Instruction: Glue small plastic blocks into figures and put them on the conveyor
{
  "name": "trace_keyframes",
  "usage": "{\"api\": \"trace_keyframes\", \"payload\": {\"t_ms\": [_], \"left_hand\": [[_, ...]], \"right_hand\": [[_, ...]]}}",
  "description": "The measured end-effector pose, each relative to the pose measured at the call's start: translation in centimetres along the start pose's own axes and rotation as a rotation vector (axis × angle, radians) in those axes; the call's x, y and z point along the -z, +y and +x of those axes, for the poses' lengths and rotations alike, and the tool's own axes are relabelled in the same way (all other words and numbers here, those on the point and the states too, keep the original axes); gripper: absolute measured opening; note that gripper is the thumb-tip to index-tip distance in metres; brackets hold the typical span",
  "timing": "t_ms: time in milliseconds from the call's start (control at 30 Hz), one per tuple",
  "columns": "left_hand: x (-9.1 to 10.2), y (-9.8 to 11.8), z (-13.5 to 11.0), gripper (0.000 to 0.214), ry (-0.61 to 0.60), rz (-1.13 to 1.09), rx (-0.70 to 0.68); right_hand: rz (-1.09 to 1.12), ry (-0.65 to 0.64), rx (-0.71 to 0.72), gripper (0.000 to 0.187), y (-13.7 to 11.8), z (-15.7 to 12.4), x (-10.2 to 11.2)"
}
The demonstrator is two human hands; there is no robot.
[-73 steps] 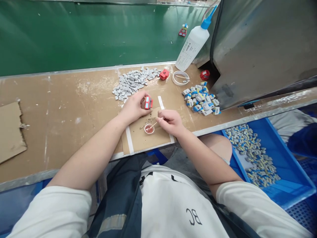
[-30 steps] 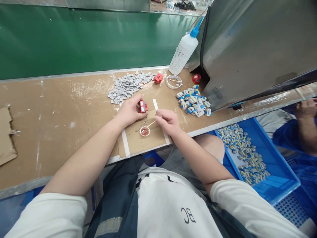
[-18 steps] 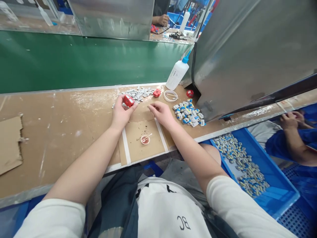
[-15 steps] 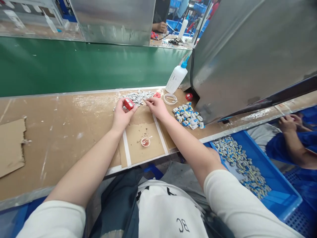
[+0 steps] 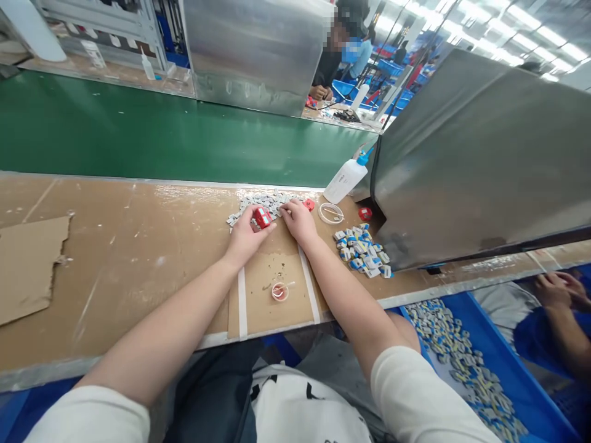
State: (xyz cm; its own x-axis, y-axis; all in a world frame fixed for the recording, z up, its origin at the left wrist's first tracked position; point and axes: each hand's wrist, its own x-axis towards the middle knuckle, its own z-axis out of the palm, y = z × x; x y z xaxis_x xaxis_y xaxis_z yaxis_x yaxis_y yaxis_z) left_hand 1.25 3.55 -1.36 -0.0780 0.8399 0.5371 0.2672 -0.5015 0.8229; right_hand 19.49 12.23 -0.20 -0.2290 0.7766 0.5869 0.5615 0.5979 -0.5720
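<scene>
Right now, I have the left hand gripping a small red plastic block with pale window-like patches, thumb along its near side and the other fingers curled behind it. That red block sits at the near edge of a loose heap of flat grey plastic chips; whether it is raised clear of the bench covered in brown cardboard, I cannot tell. I see the right hand just to the side, palm down, fingertips narrowed together at the heap's right edge; I cannot make out whether a chip is pinched there. Just beyond that hand lies a second red plastic piece, with a shallow white ring beside it and a white bottle with a blue nozzle leaning behind. Nearer me, to the right, I have a pile of grey, blue and yellow plastic parts. Between the forearms, on a tan cardboard sheet edged by white tape strips, stands a tiny round cup of reddish liquid, a thin pale stick resting in it. Low on the right, a blue plastic bin holds many similar parts, and past it I see a co-worker's hands, close together.
</scene>
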Motion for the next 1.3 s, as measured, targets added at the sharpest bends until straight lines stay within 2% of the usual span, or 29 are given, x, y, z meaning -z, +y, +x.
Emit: {"api": "trace_keyframes", "payload": {"t_ms": [100, 300, 400, 567, 767, 1067, 1167, 1300], "left_hand": [[0.1, 0.0, -0.1, 0.045, 0.007, 0.048, -0.021], [0.2, 0.3, -0.4, 0.044, -0.019, 0.298, 0.044], [0.2, 0.3, -0.4, 0.041, -0.026, 0.323, 0.045], [0.2, 0.3, -0.3, 0.038, -0.052, 0.211, 0.039], [0.3, 0.6, -0.3, 0.038, -0.08, 0.13, 0.062], [0.3, 0.8, -0.3, 0.033, -0.13, 0.237, -0.029], [0.2, 0.8, -0.4, 0.032, -0.138, 0.238, -0.041], [0.2, 0.6, -0.4, 0.031, -0.155, 0.237, -0.064]], "right_hand": [[0.127, 0.04, 0.016, 0.024, -0.2, -0.8, 0.0], [0.478, -0.037, -0.058, 0.055, -1.7, -3.0, -0.3], [0.603, -0.061, -0.07, 0.056, -2.7, -3.7, -0.3], [0.493, -0.019, 0.07, 0.041, -3.7, -4.1, 0.1], [0.6, -0.073, -0.026, 0.047, -3.6, -3.8, 0.1], [0.608, -0.114, -0.061, 0.046, -3.5, -3.9, -0.3], [0.537, -0.072, 0.01, 0.037, -3.5, -4.0, -0.1], [0.364, -0.003, 0.225, 0.024, -3.7, -4.0, 0.2]]}}
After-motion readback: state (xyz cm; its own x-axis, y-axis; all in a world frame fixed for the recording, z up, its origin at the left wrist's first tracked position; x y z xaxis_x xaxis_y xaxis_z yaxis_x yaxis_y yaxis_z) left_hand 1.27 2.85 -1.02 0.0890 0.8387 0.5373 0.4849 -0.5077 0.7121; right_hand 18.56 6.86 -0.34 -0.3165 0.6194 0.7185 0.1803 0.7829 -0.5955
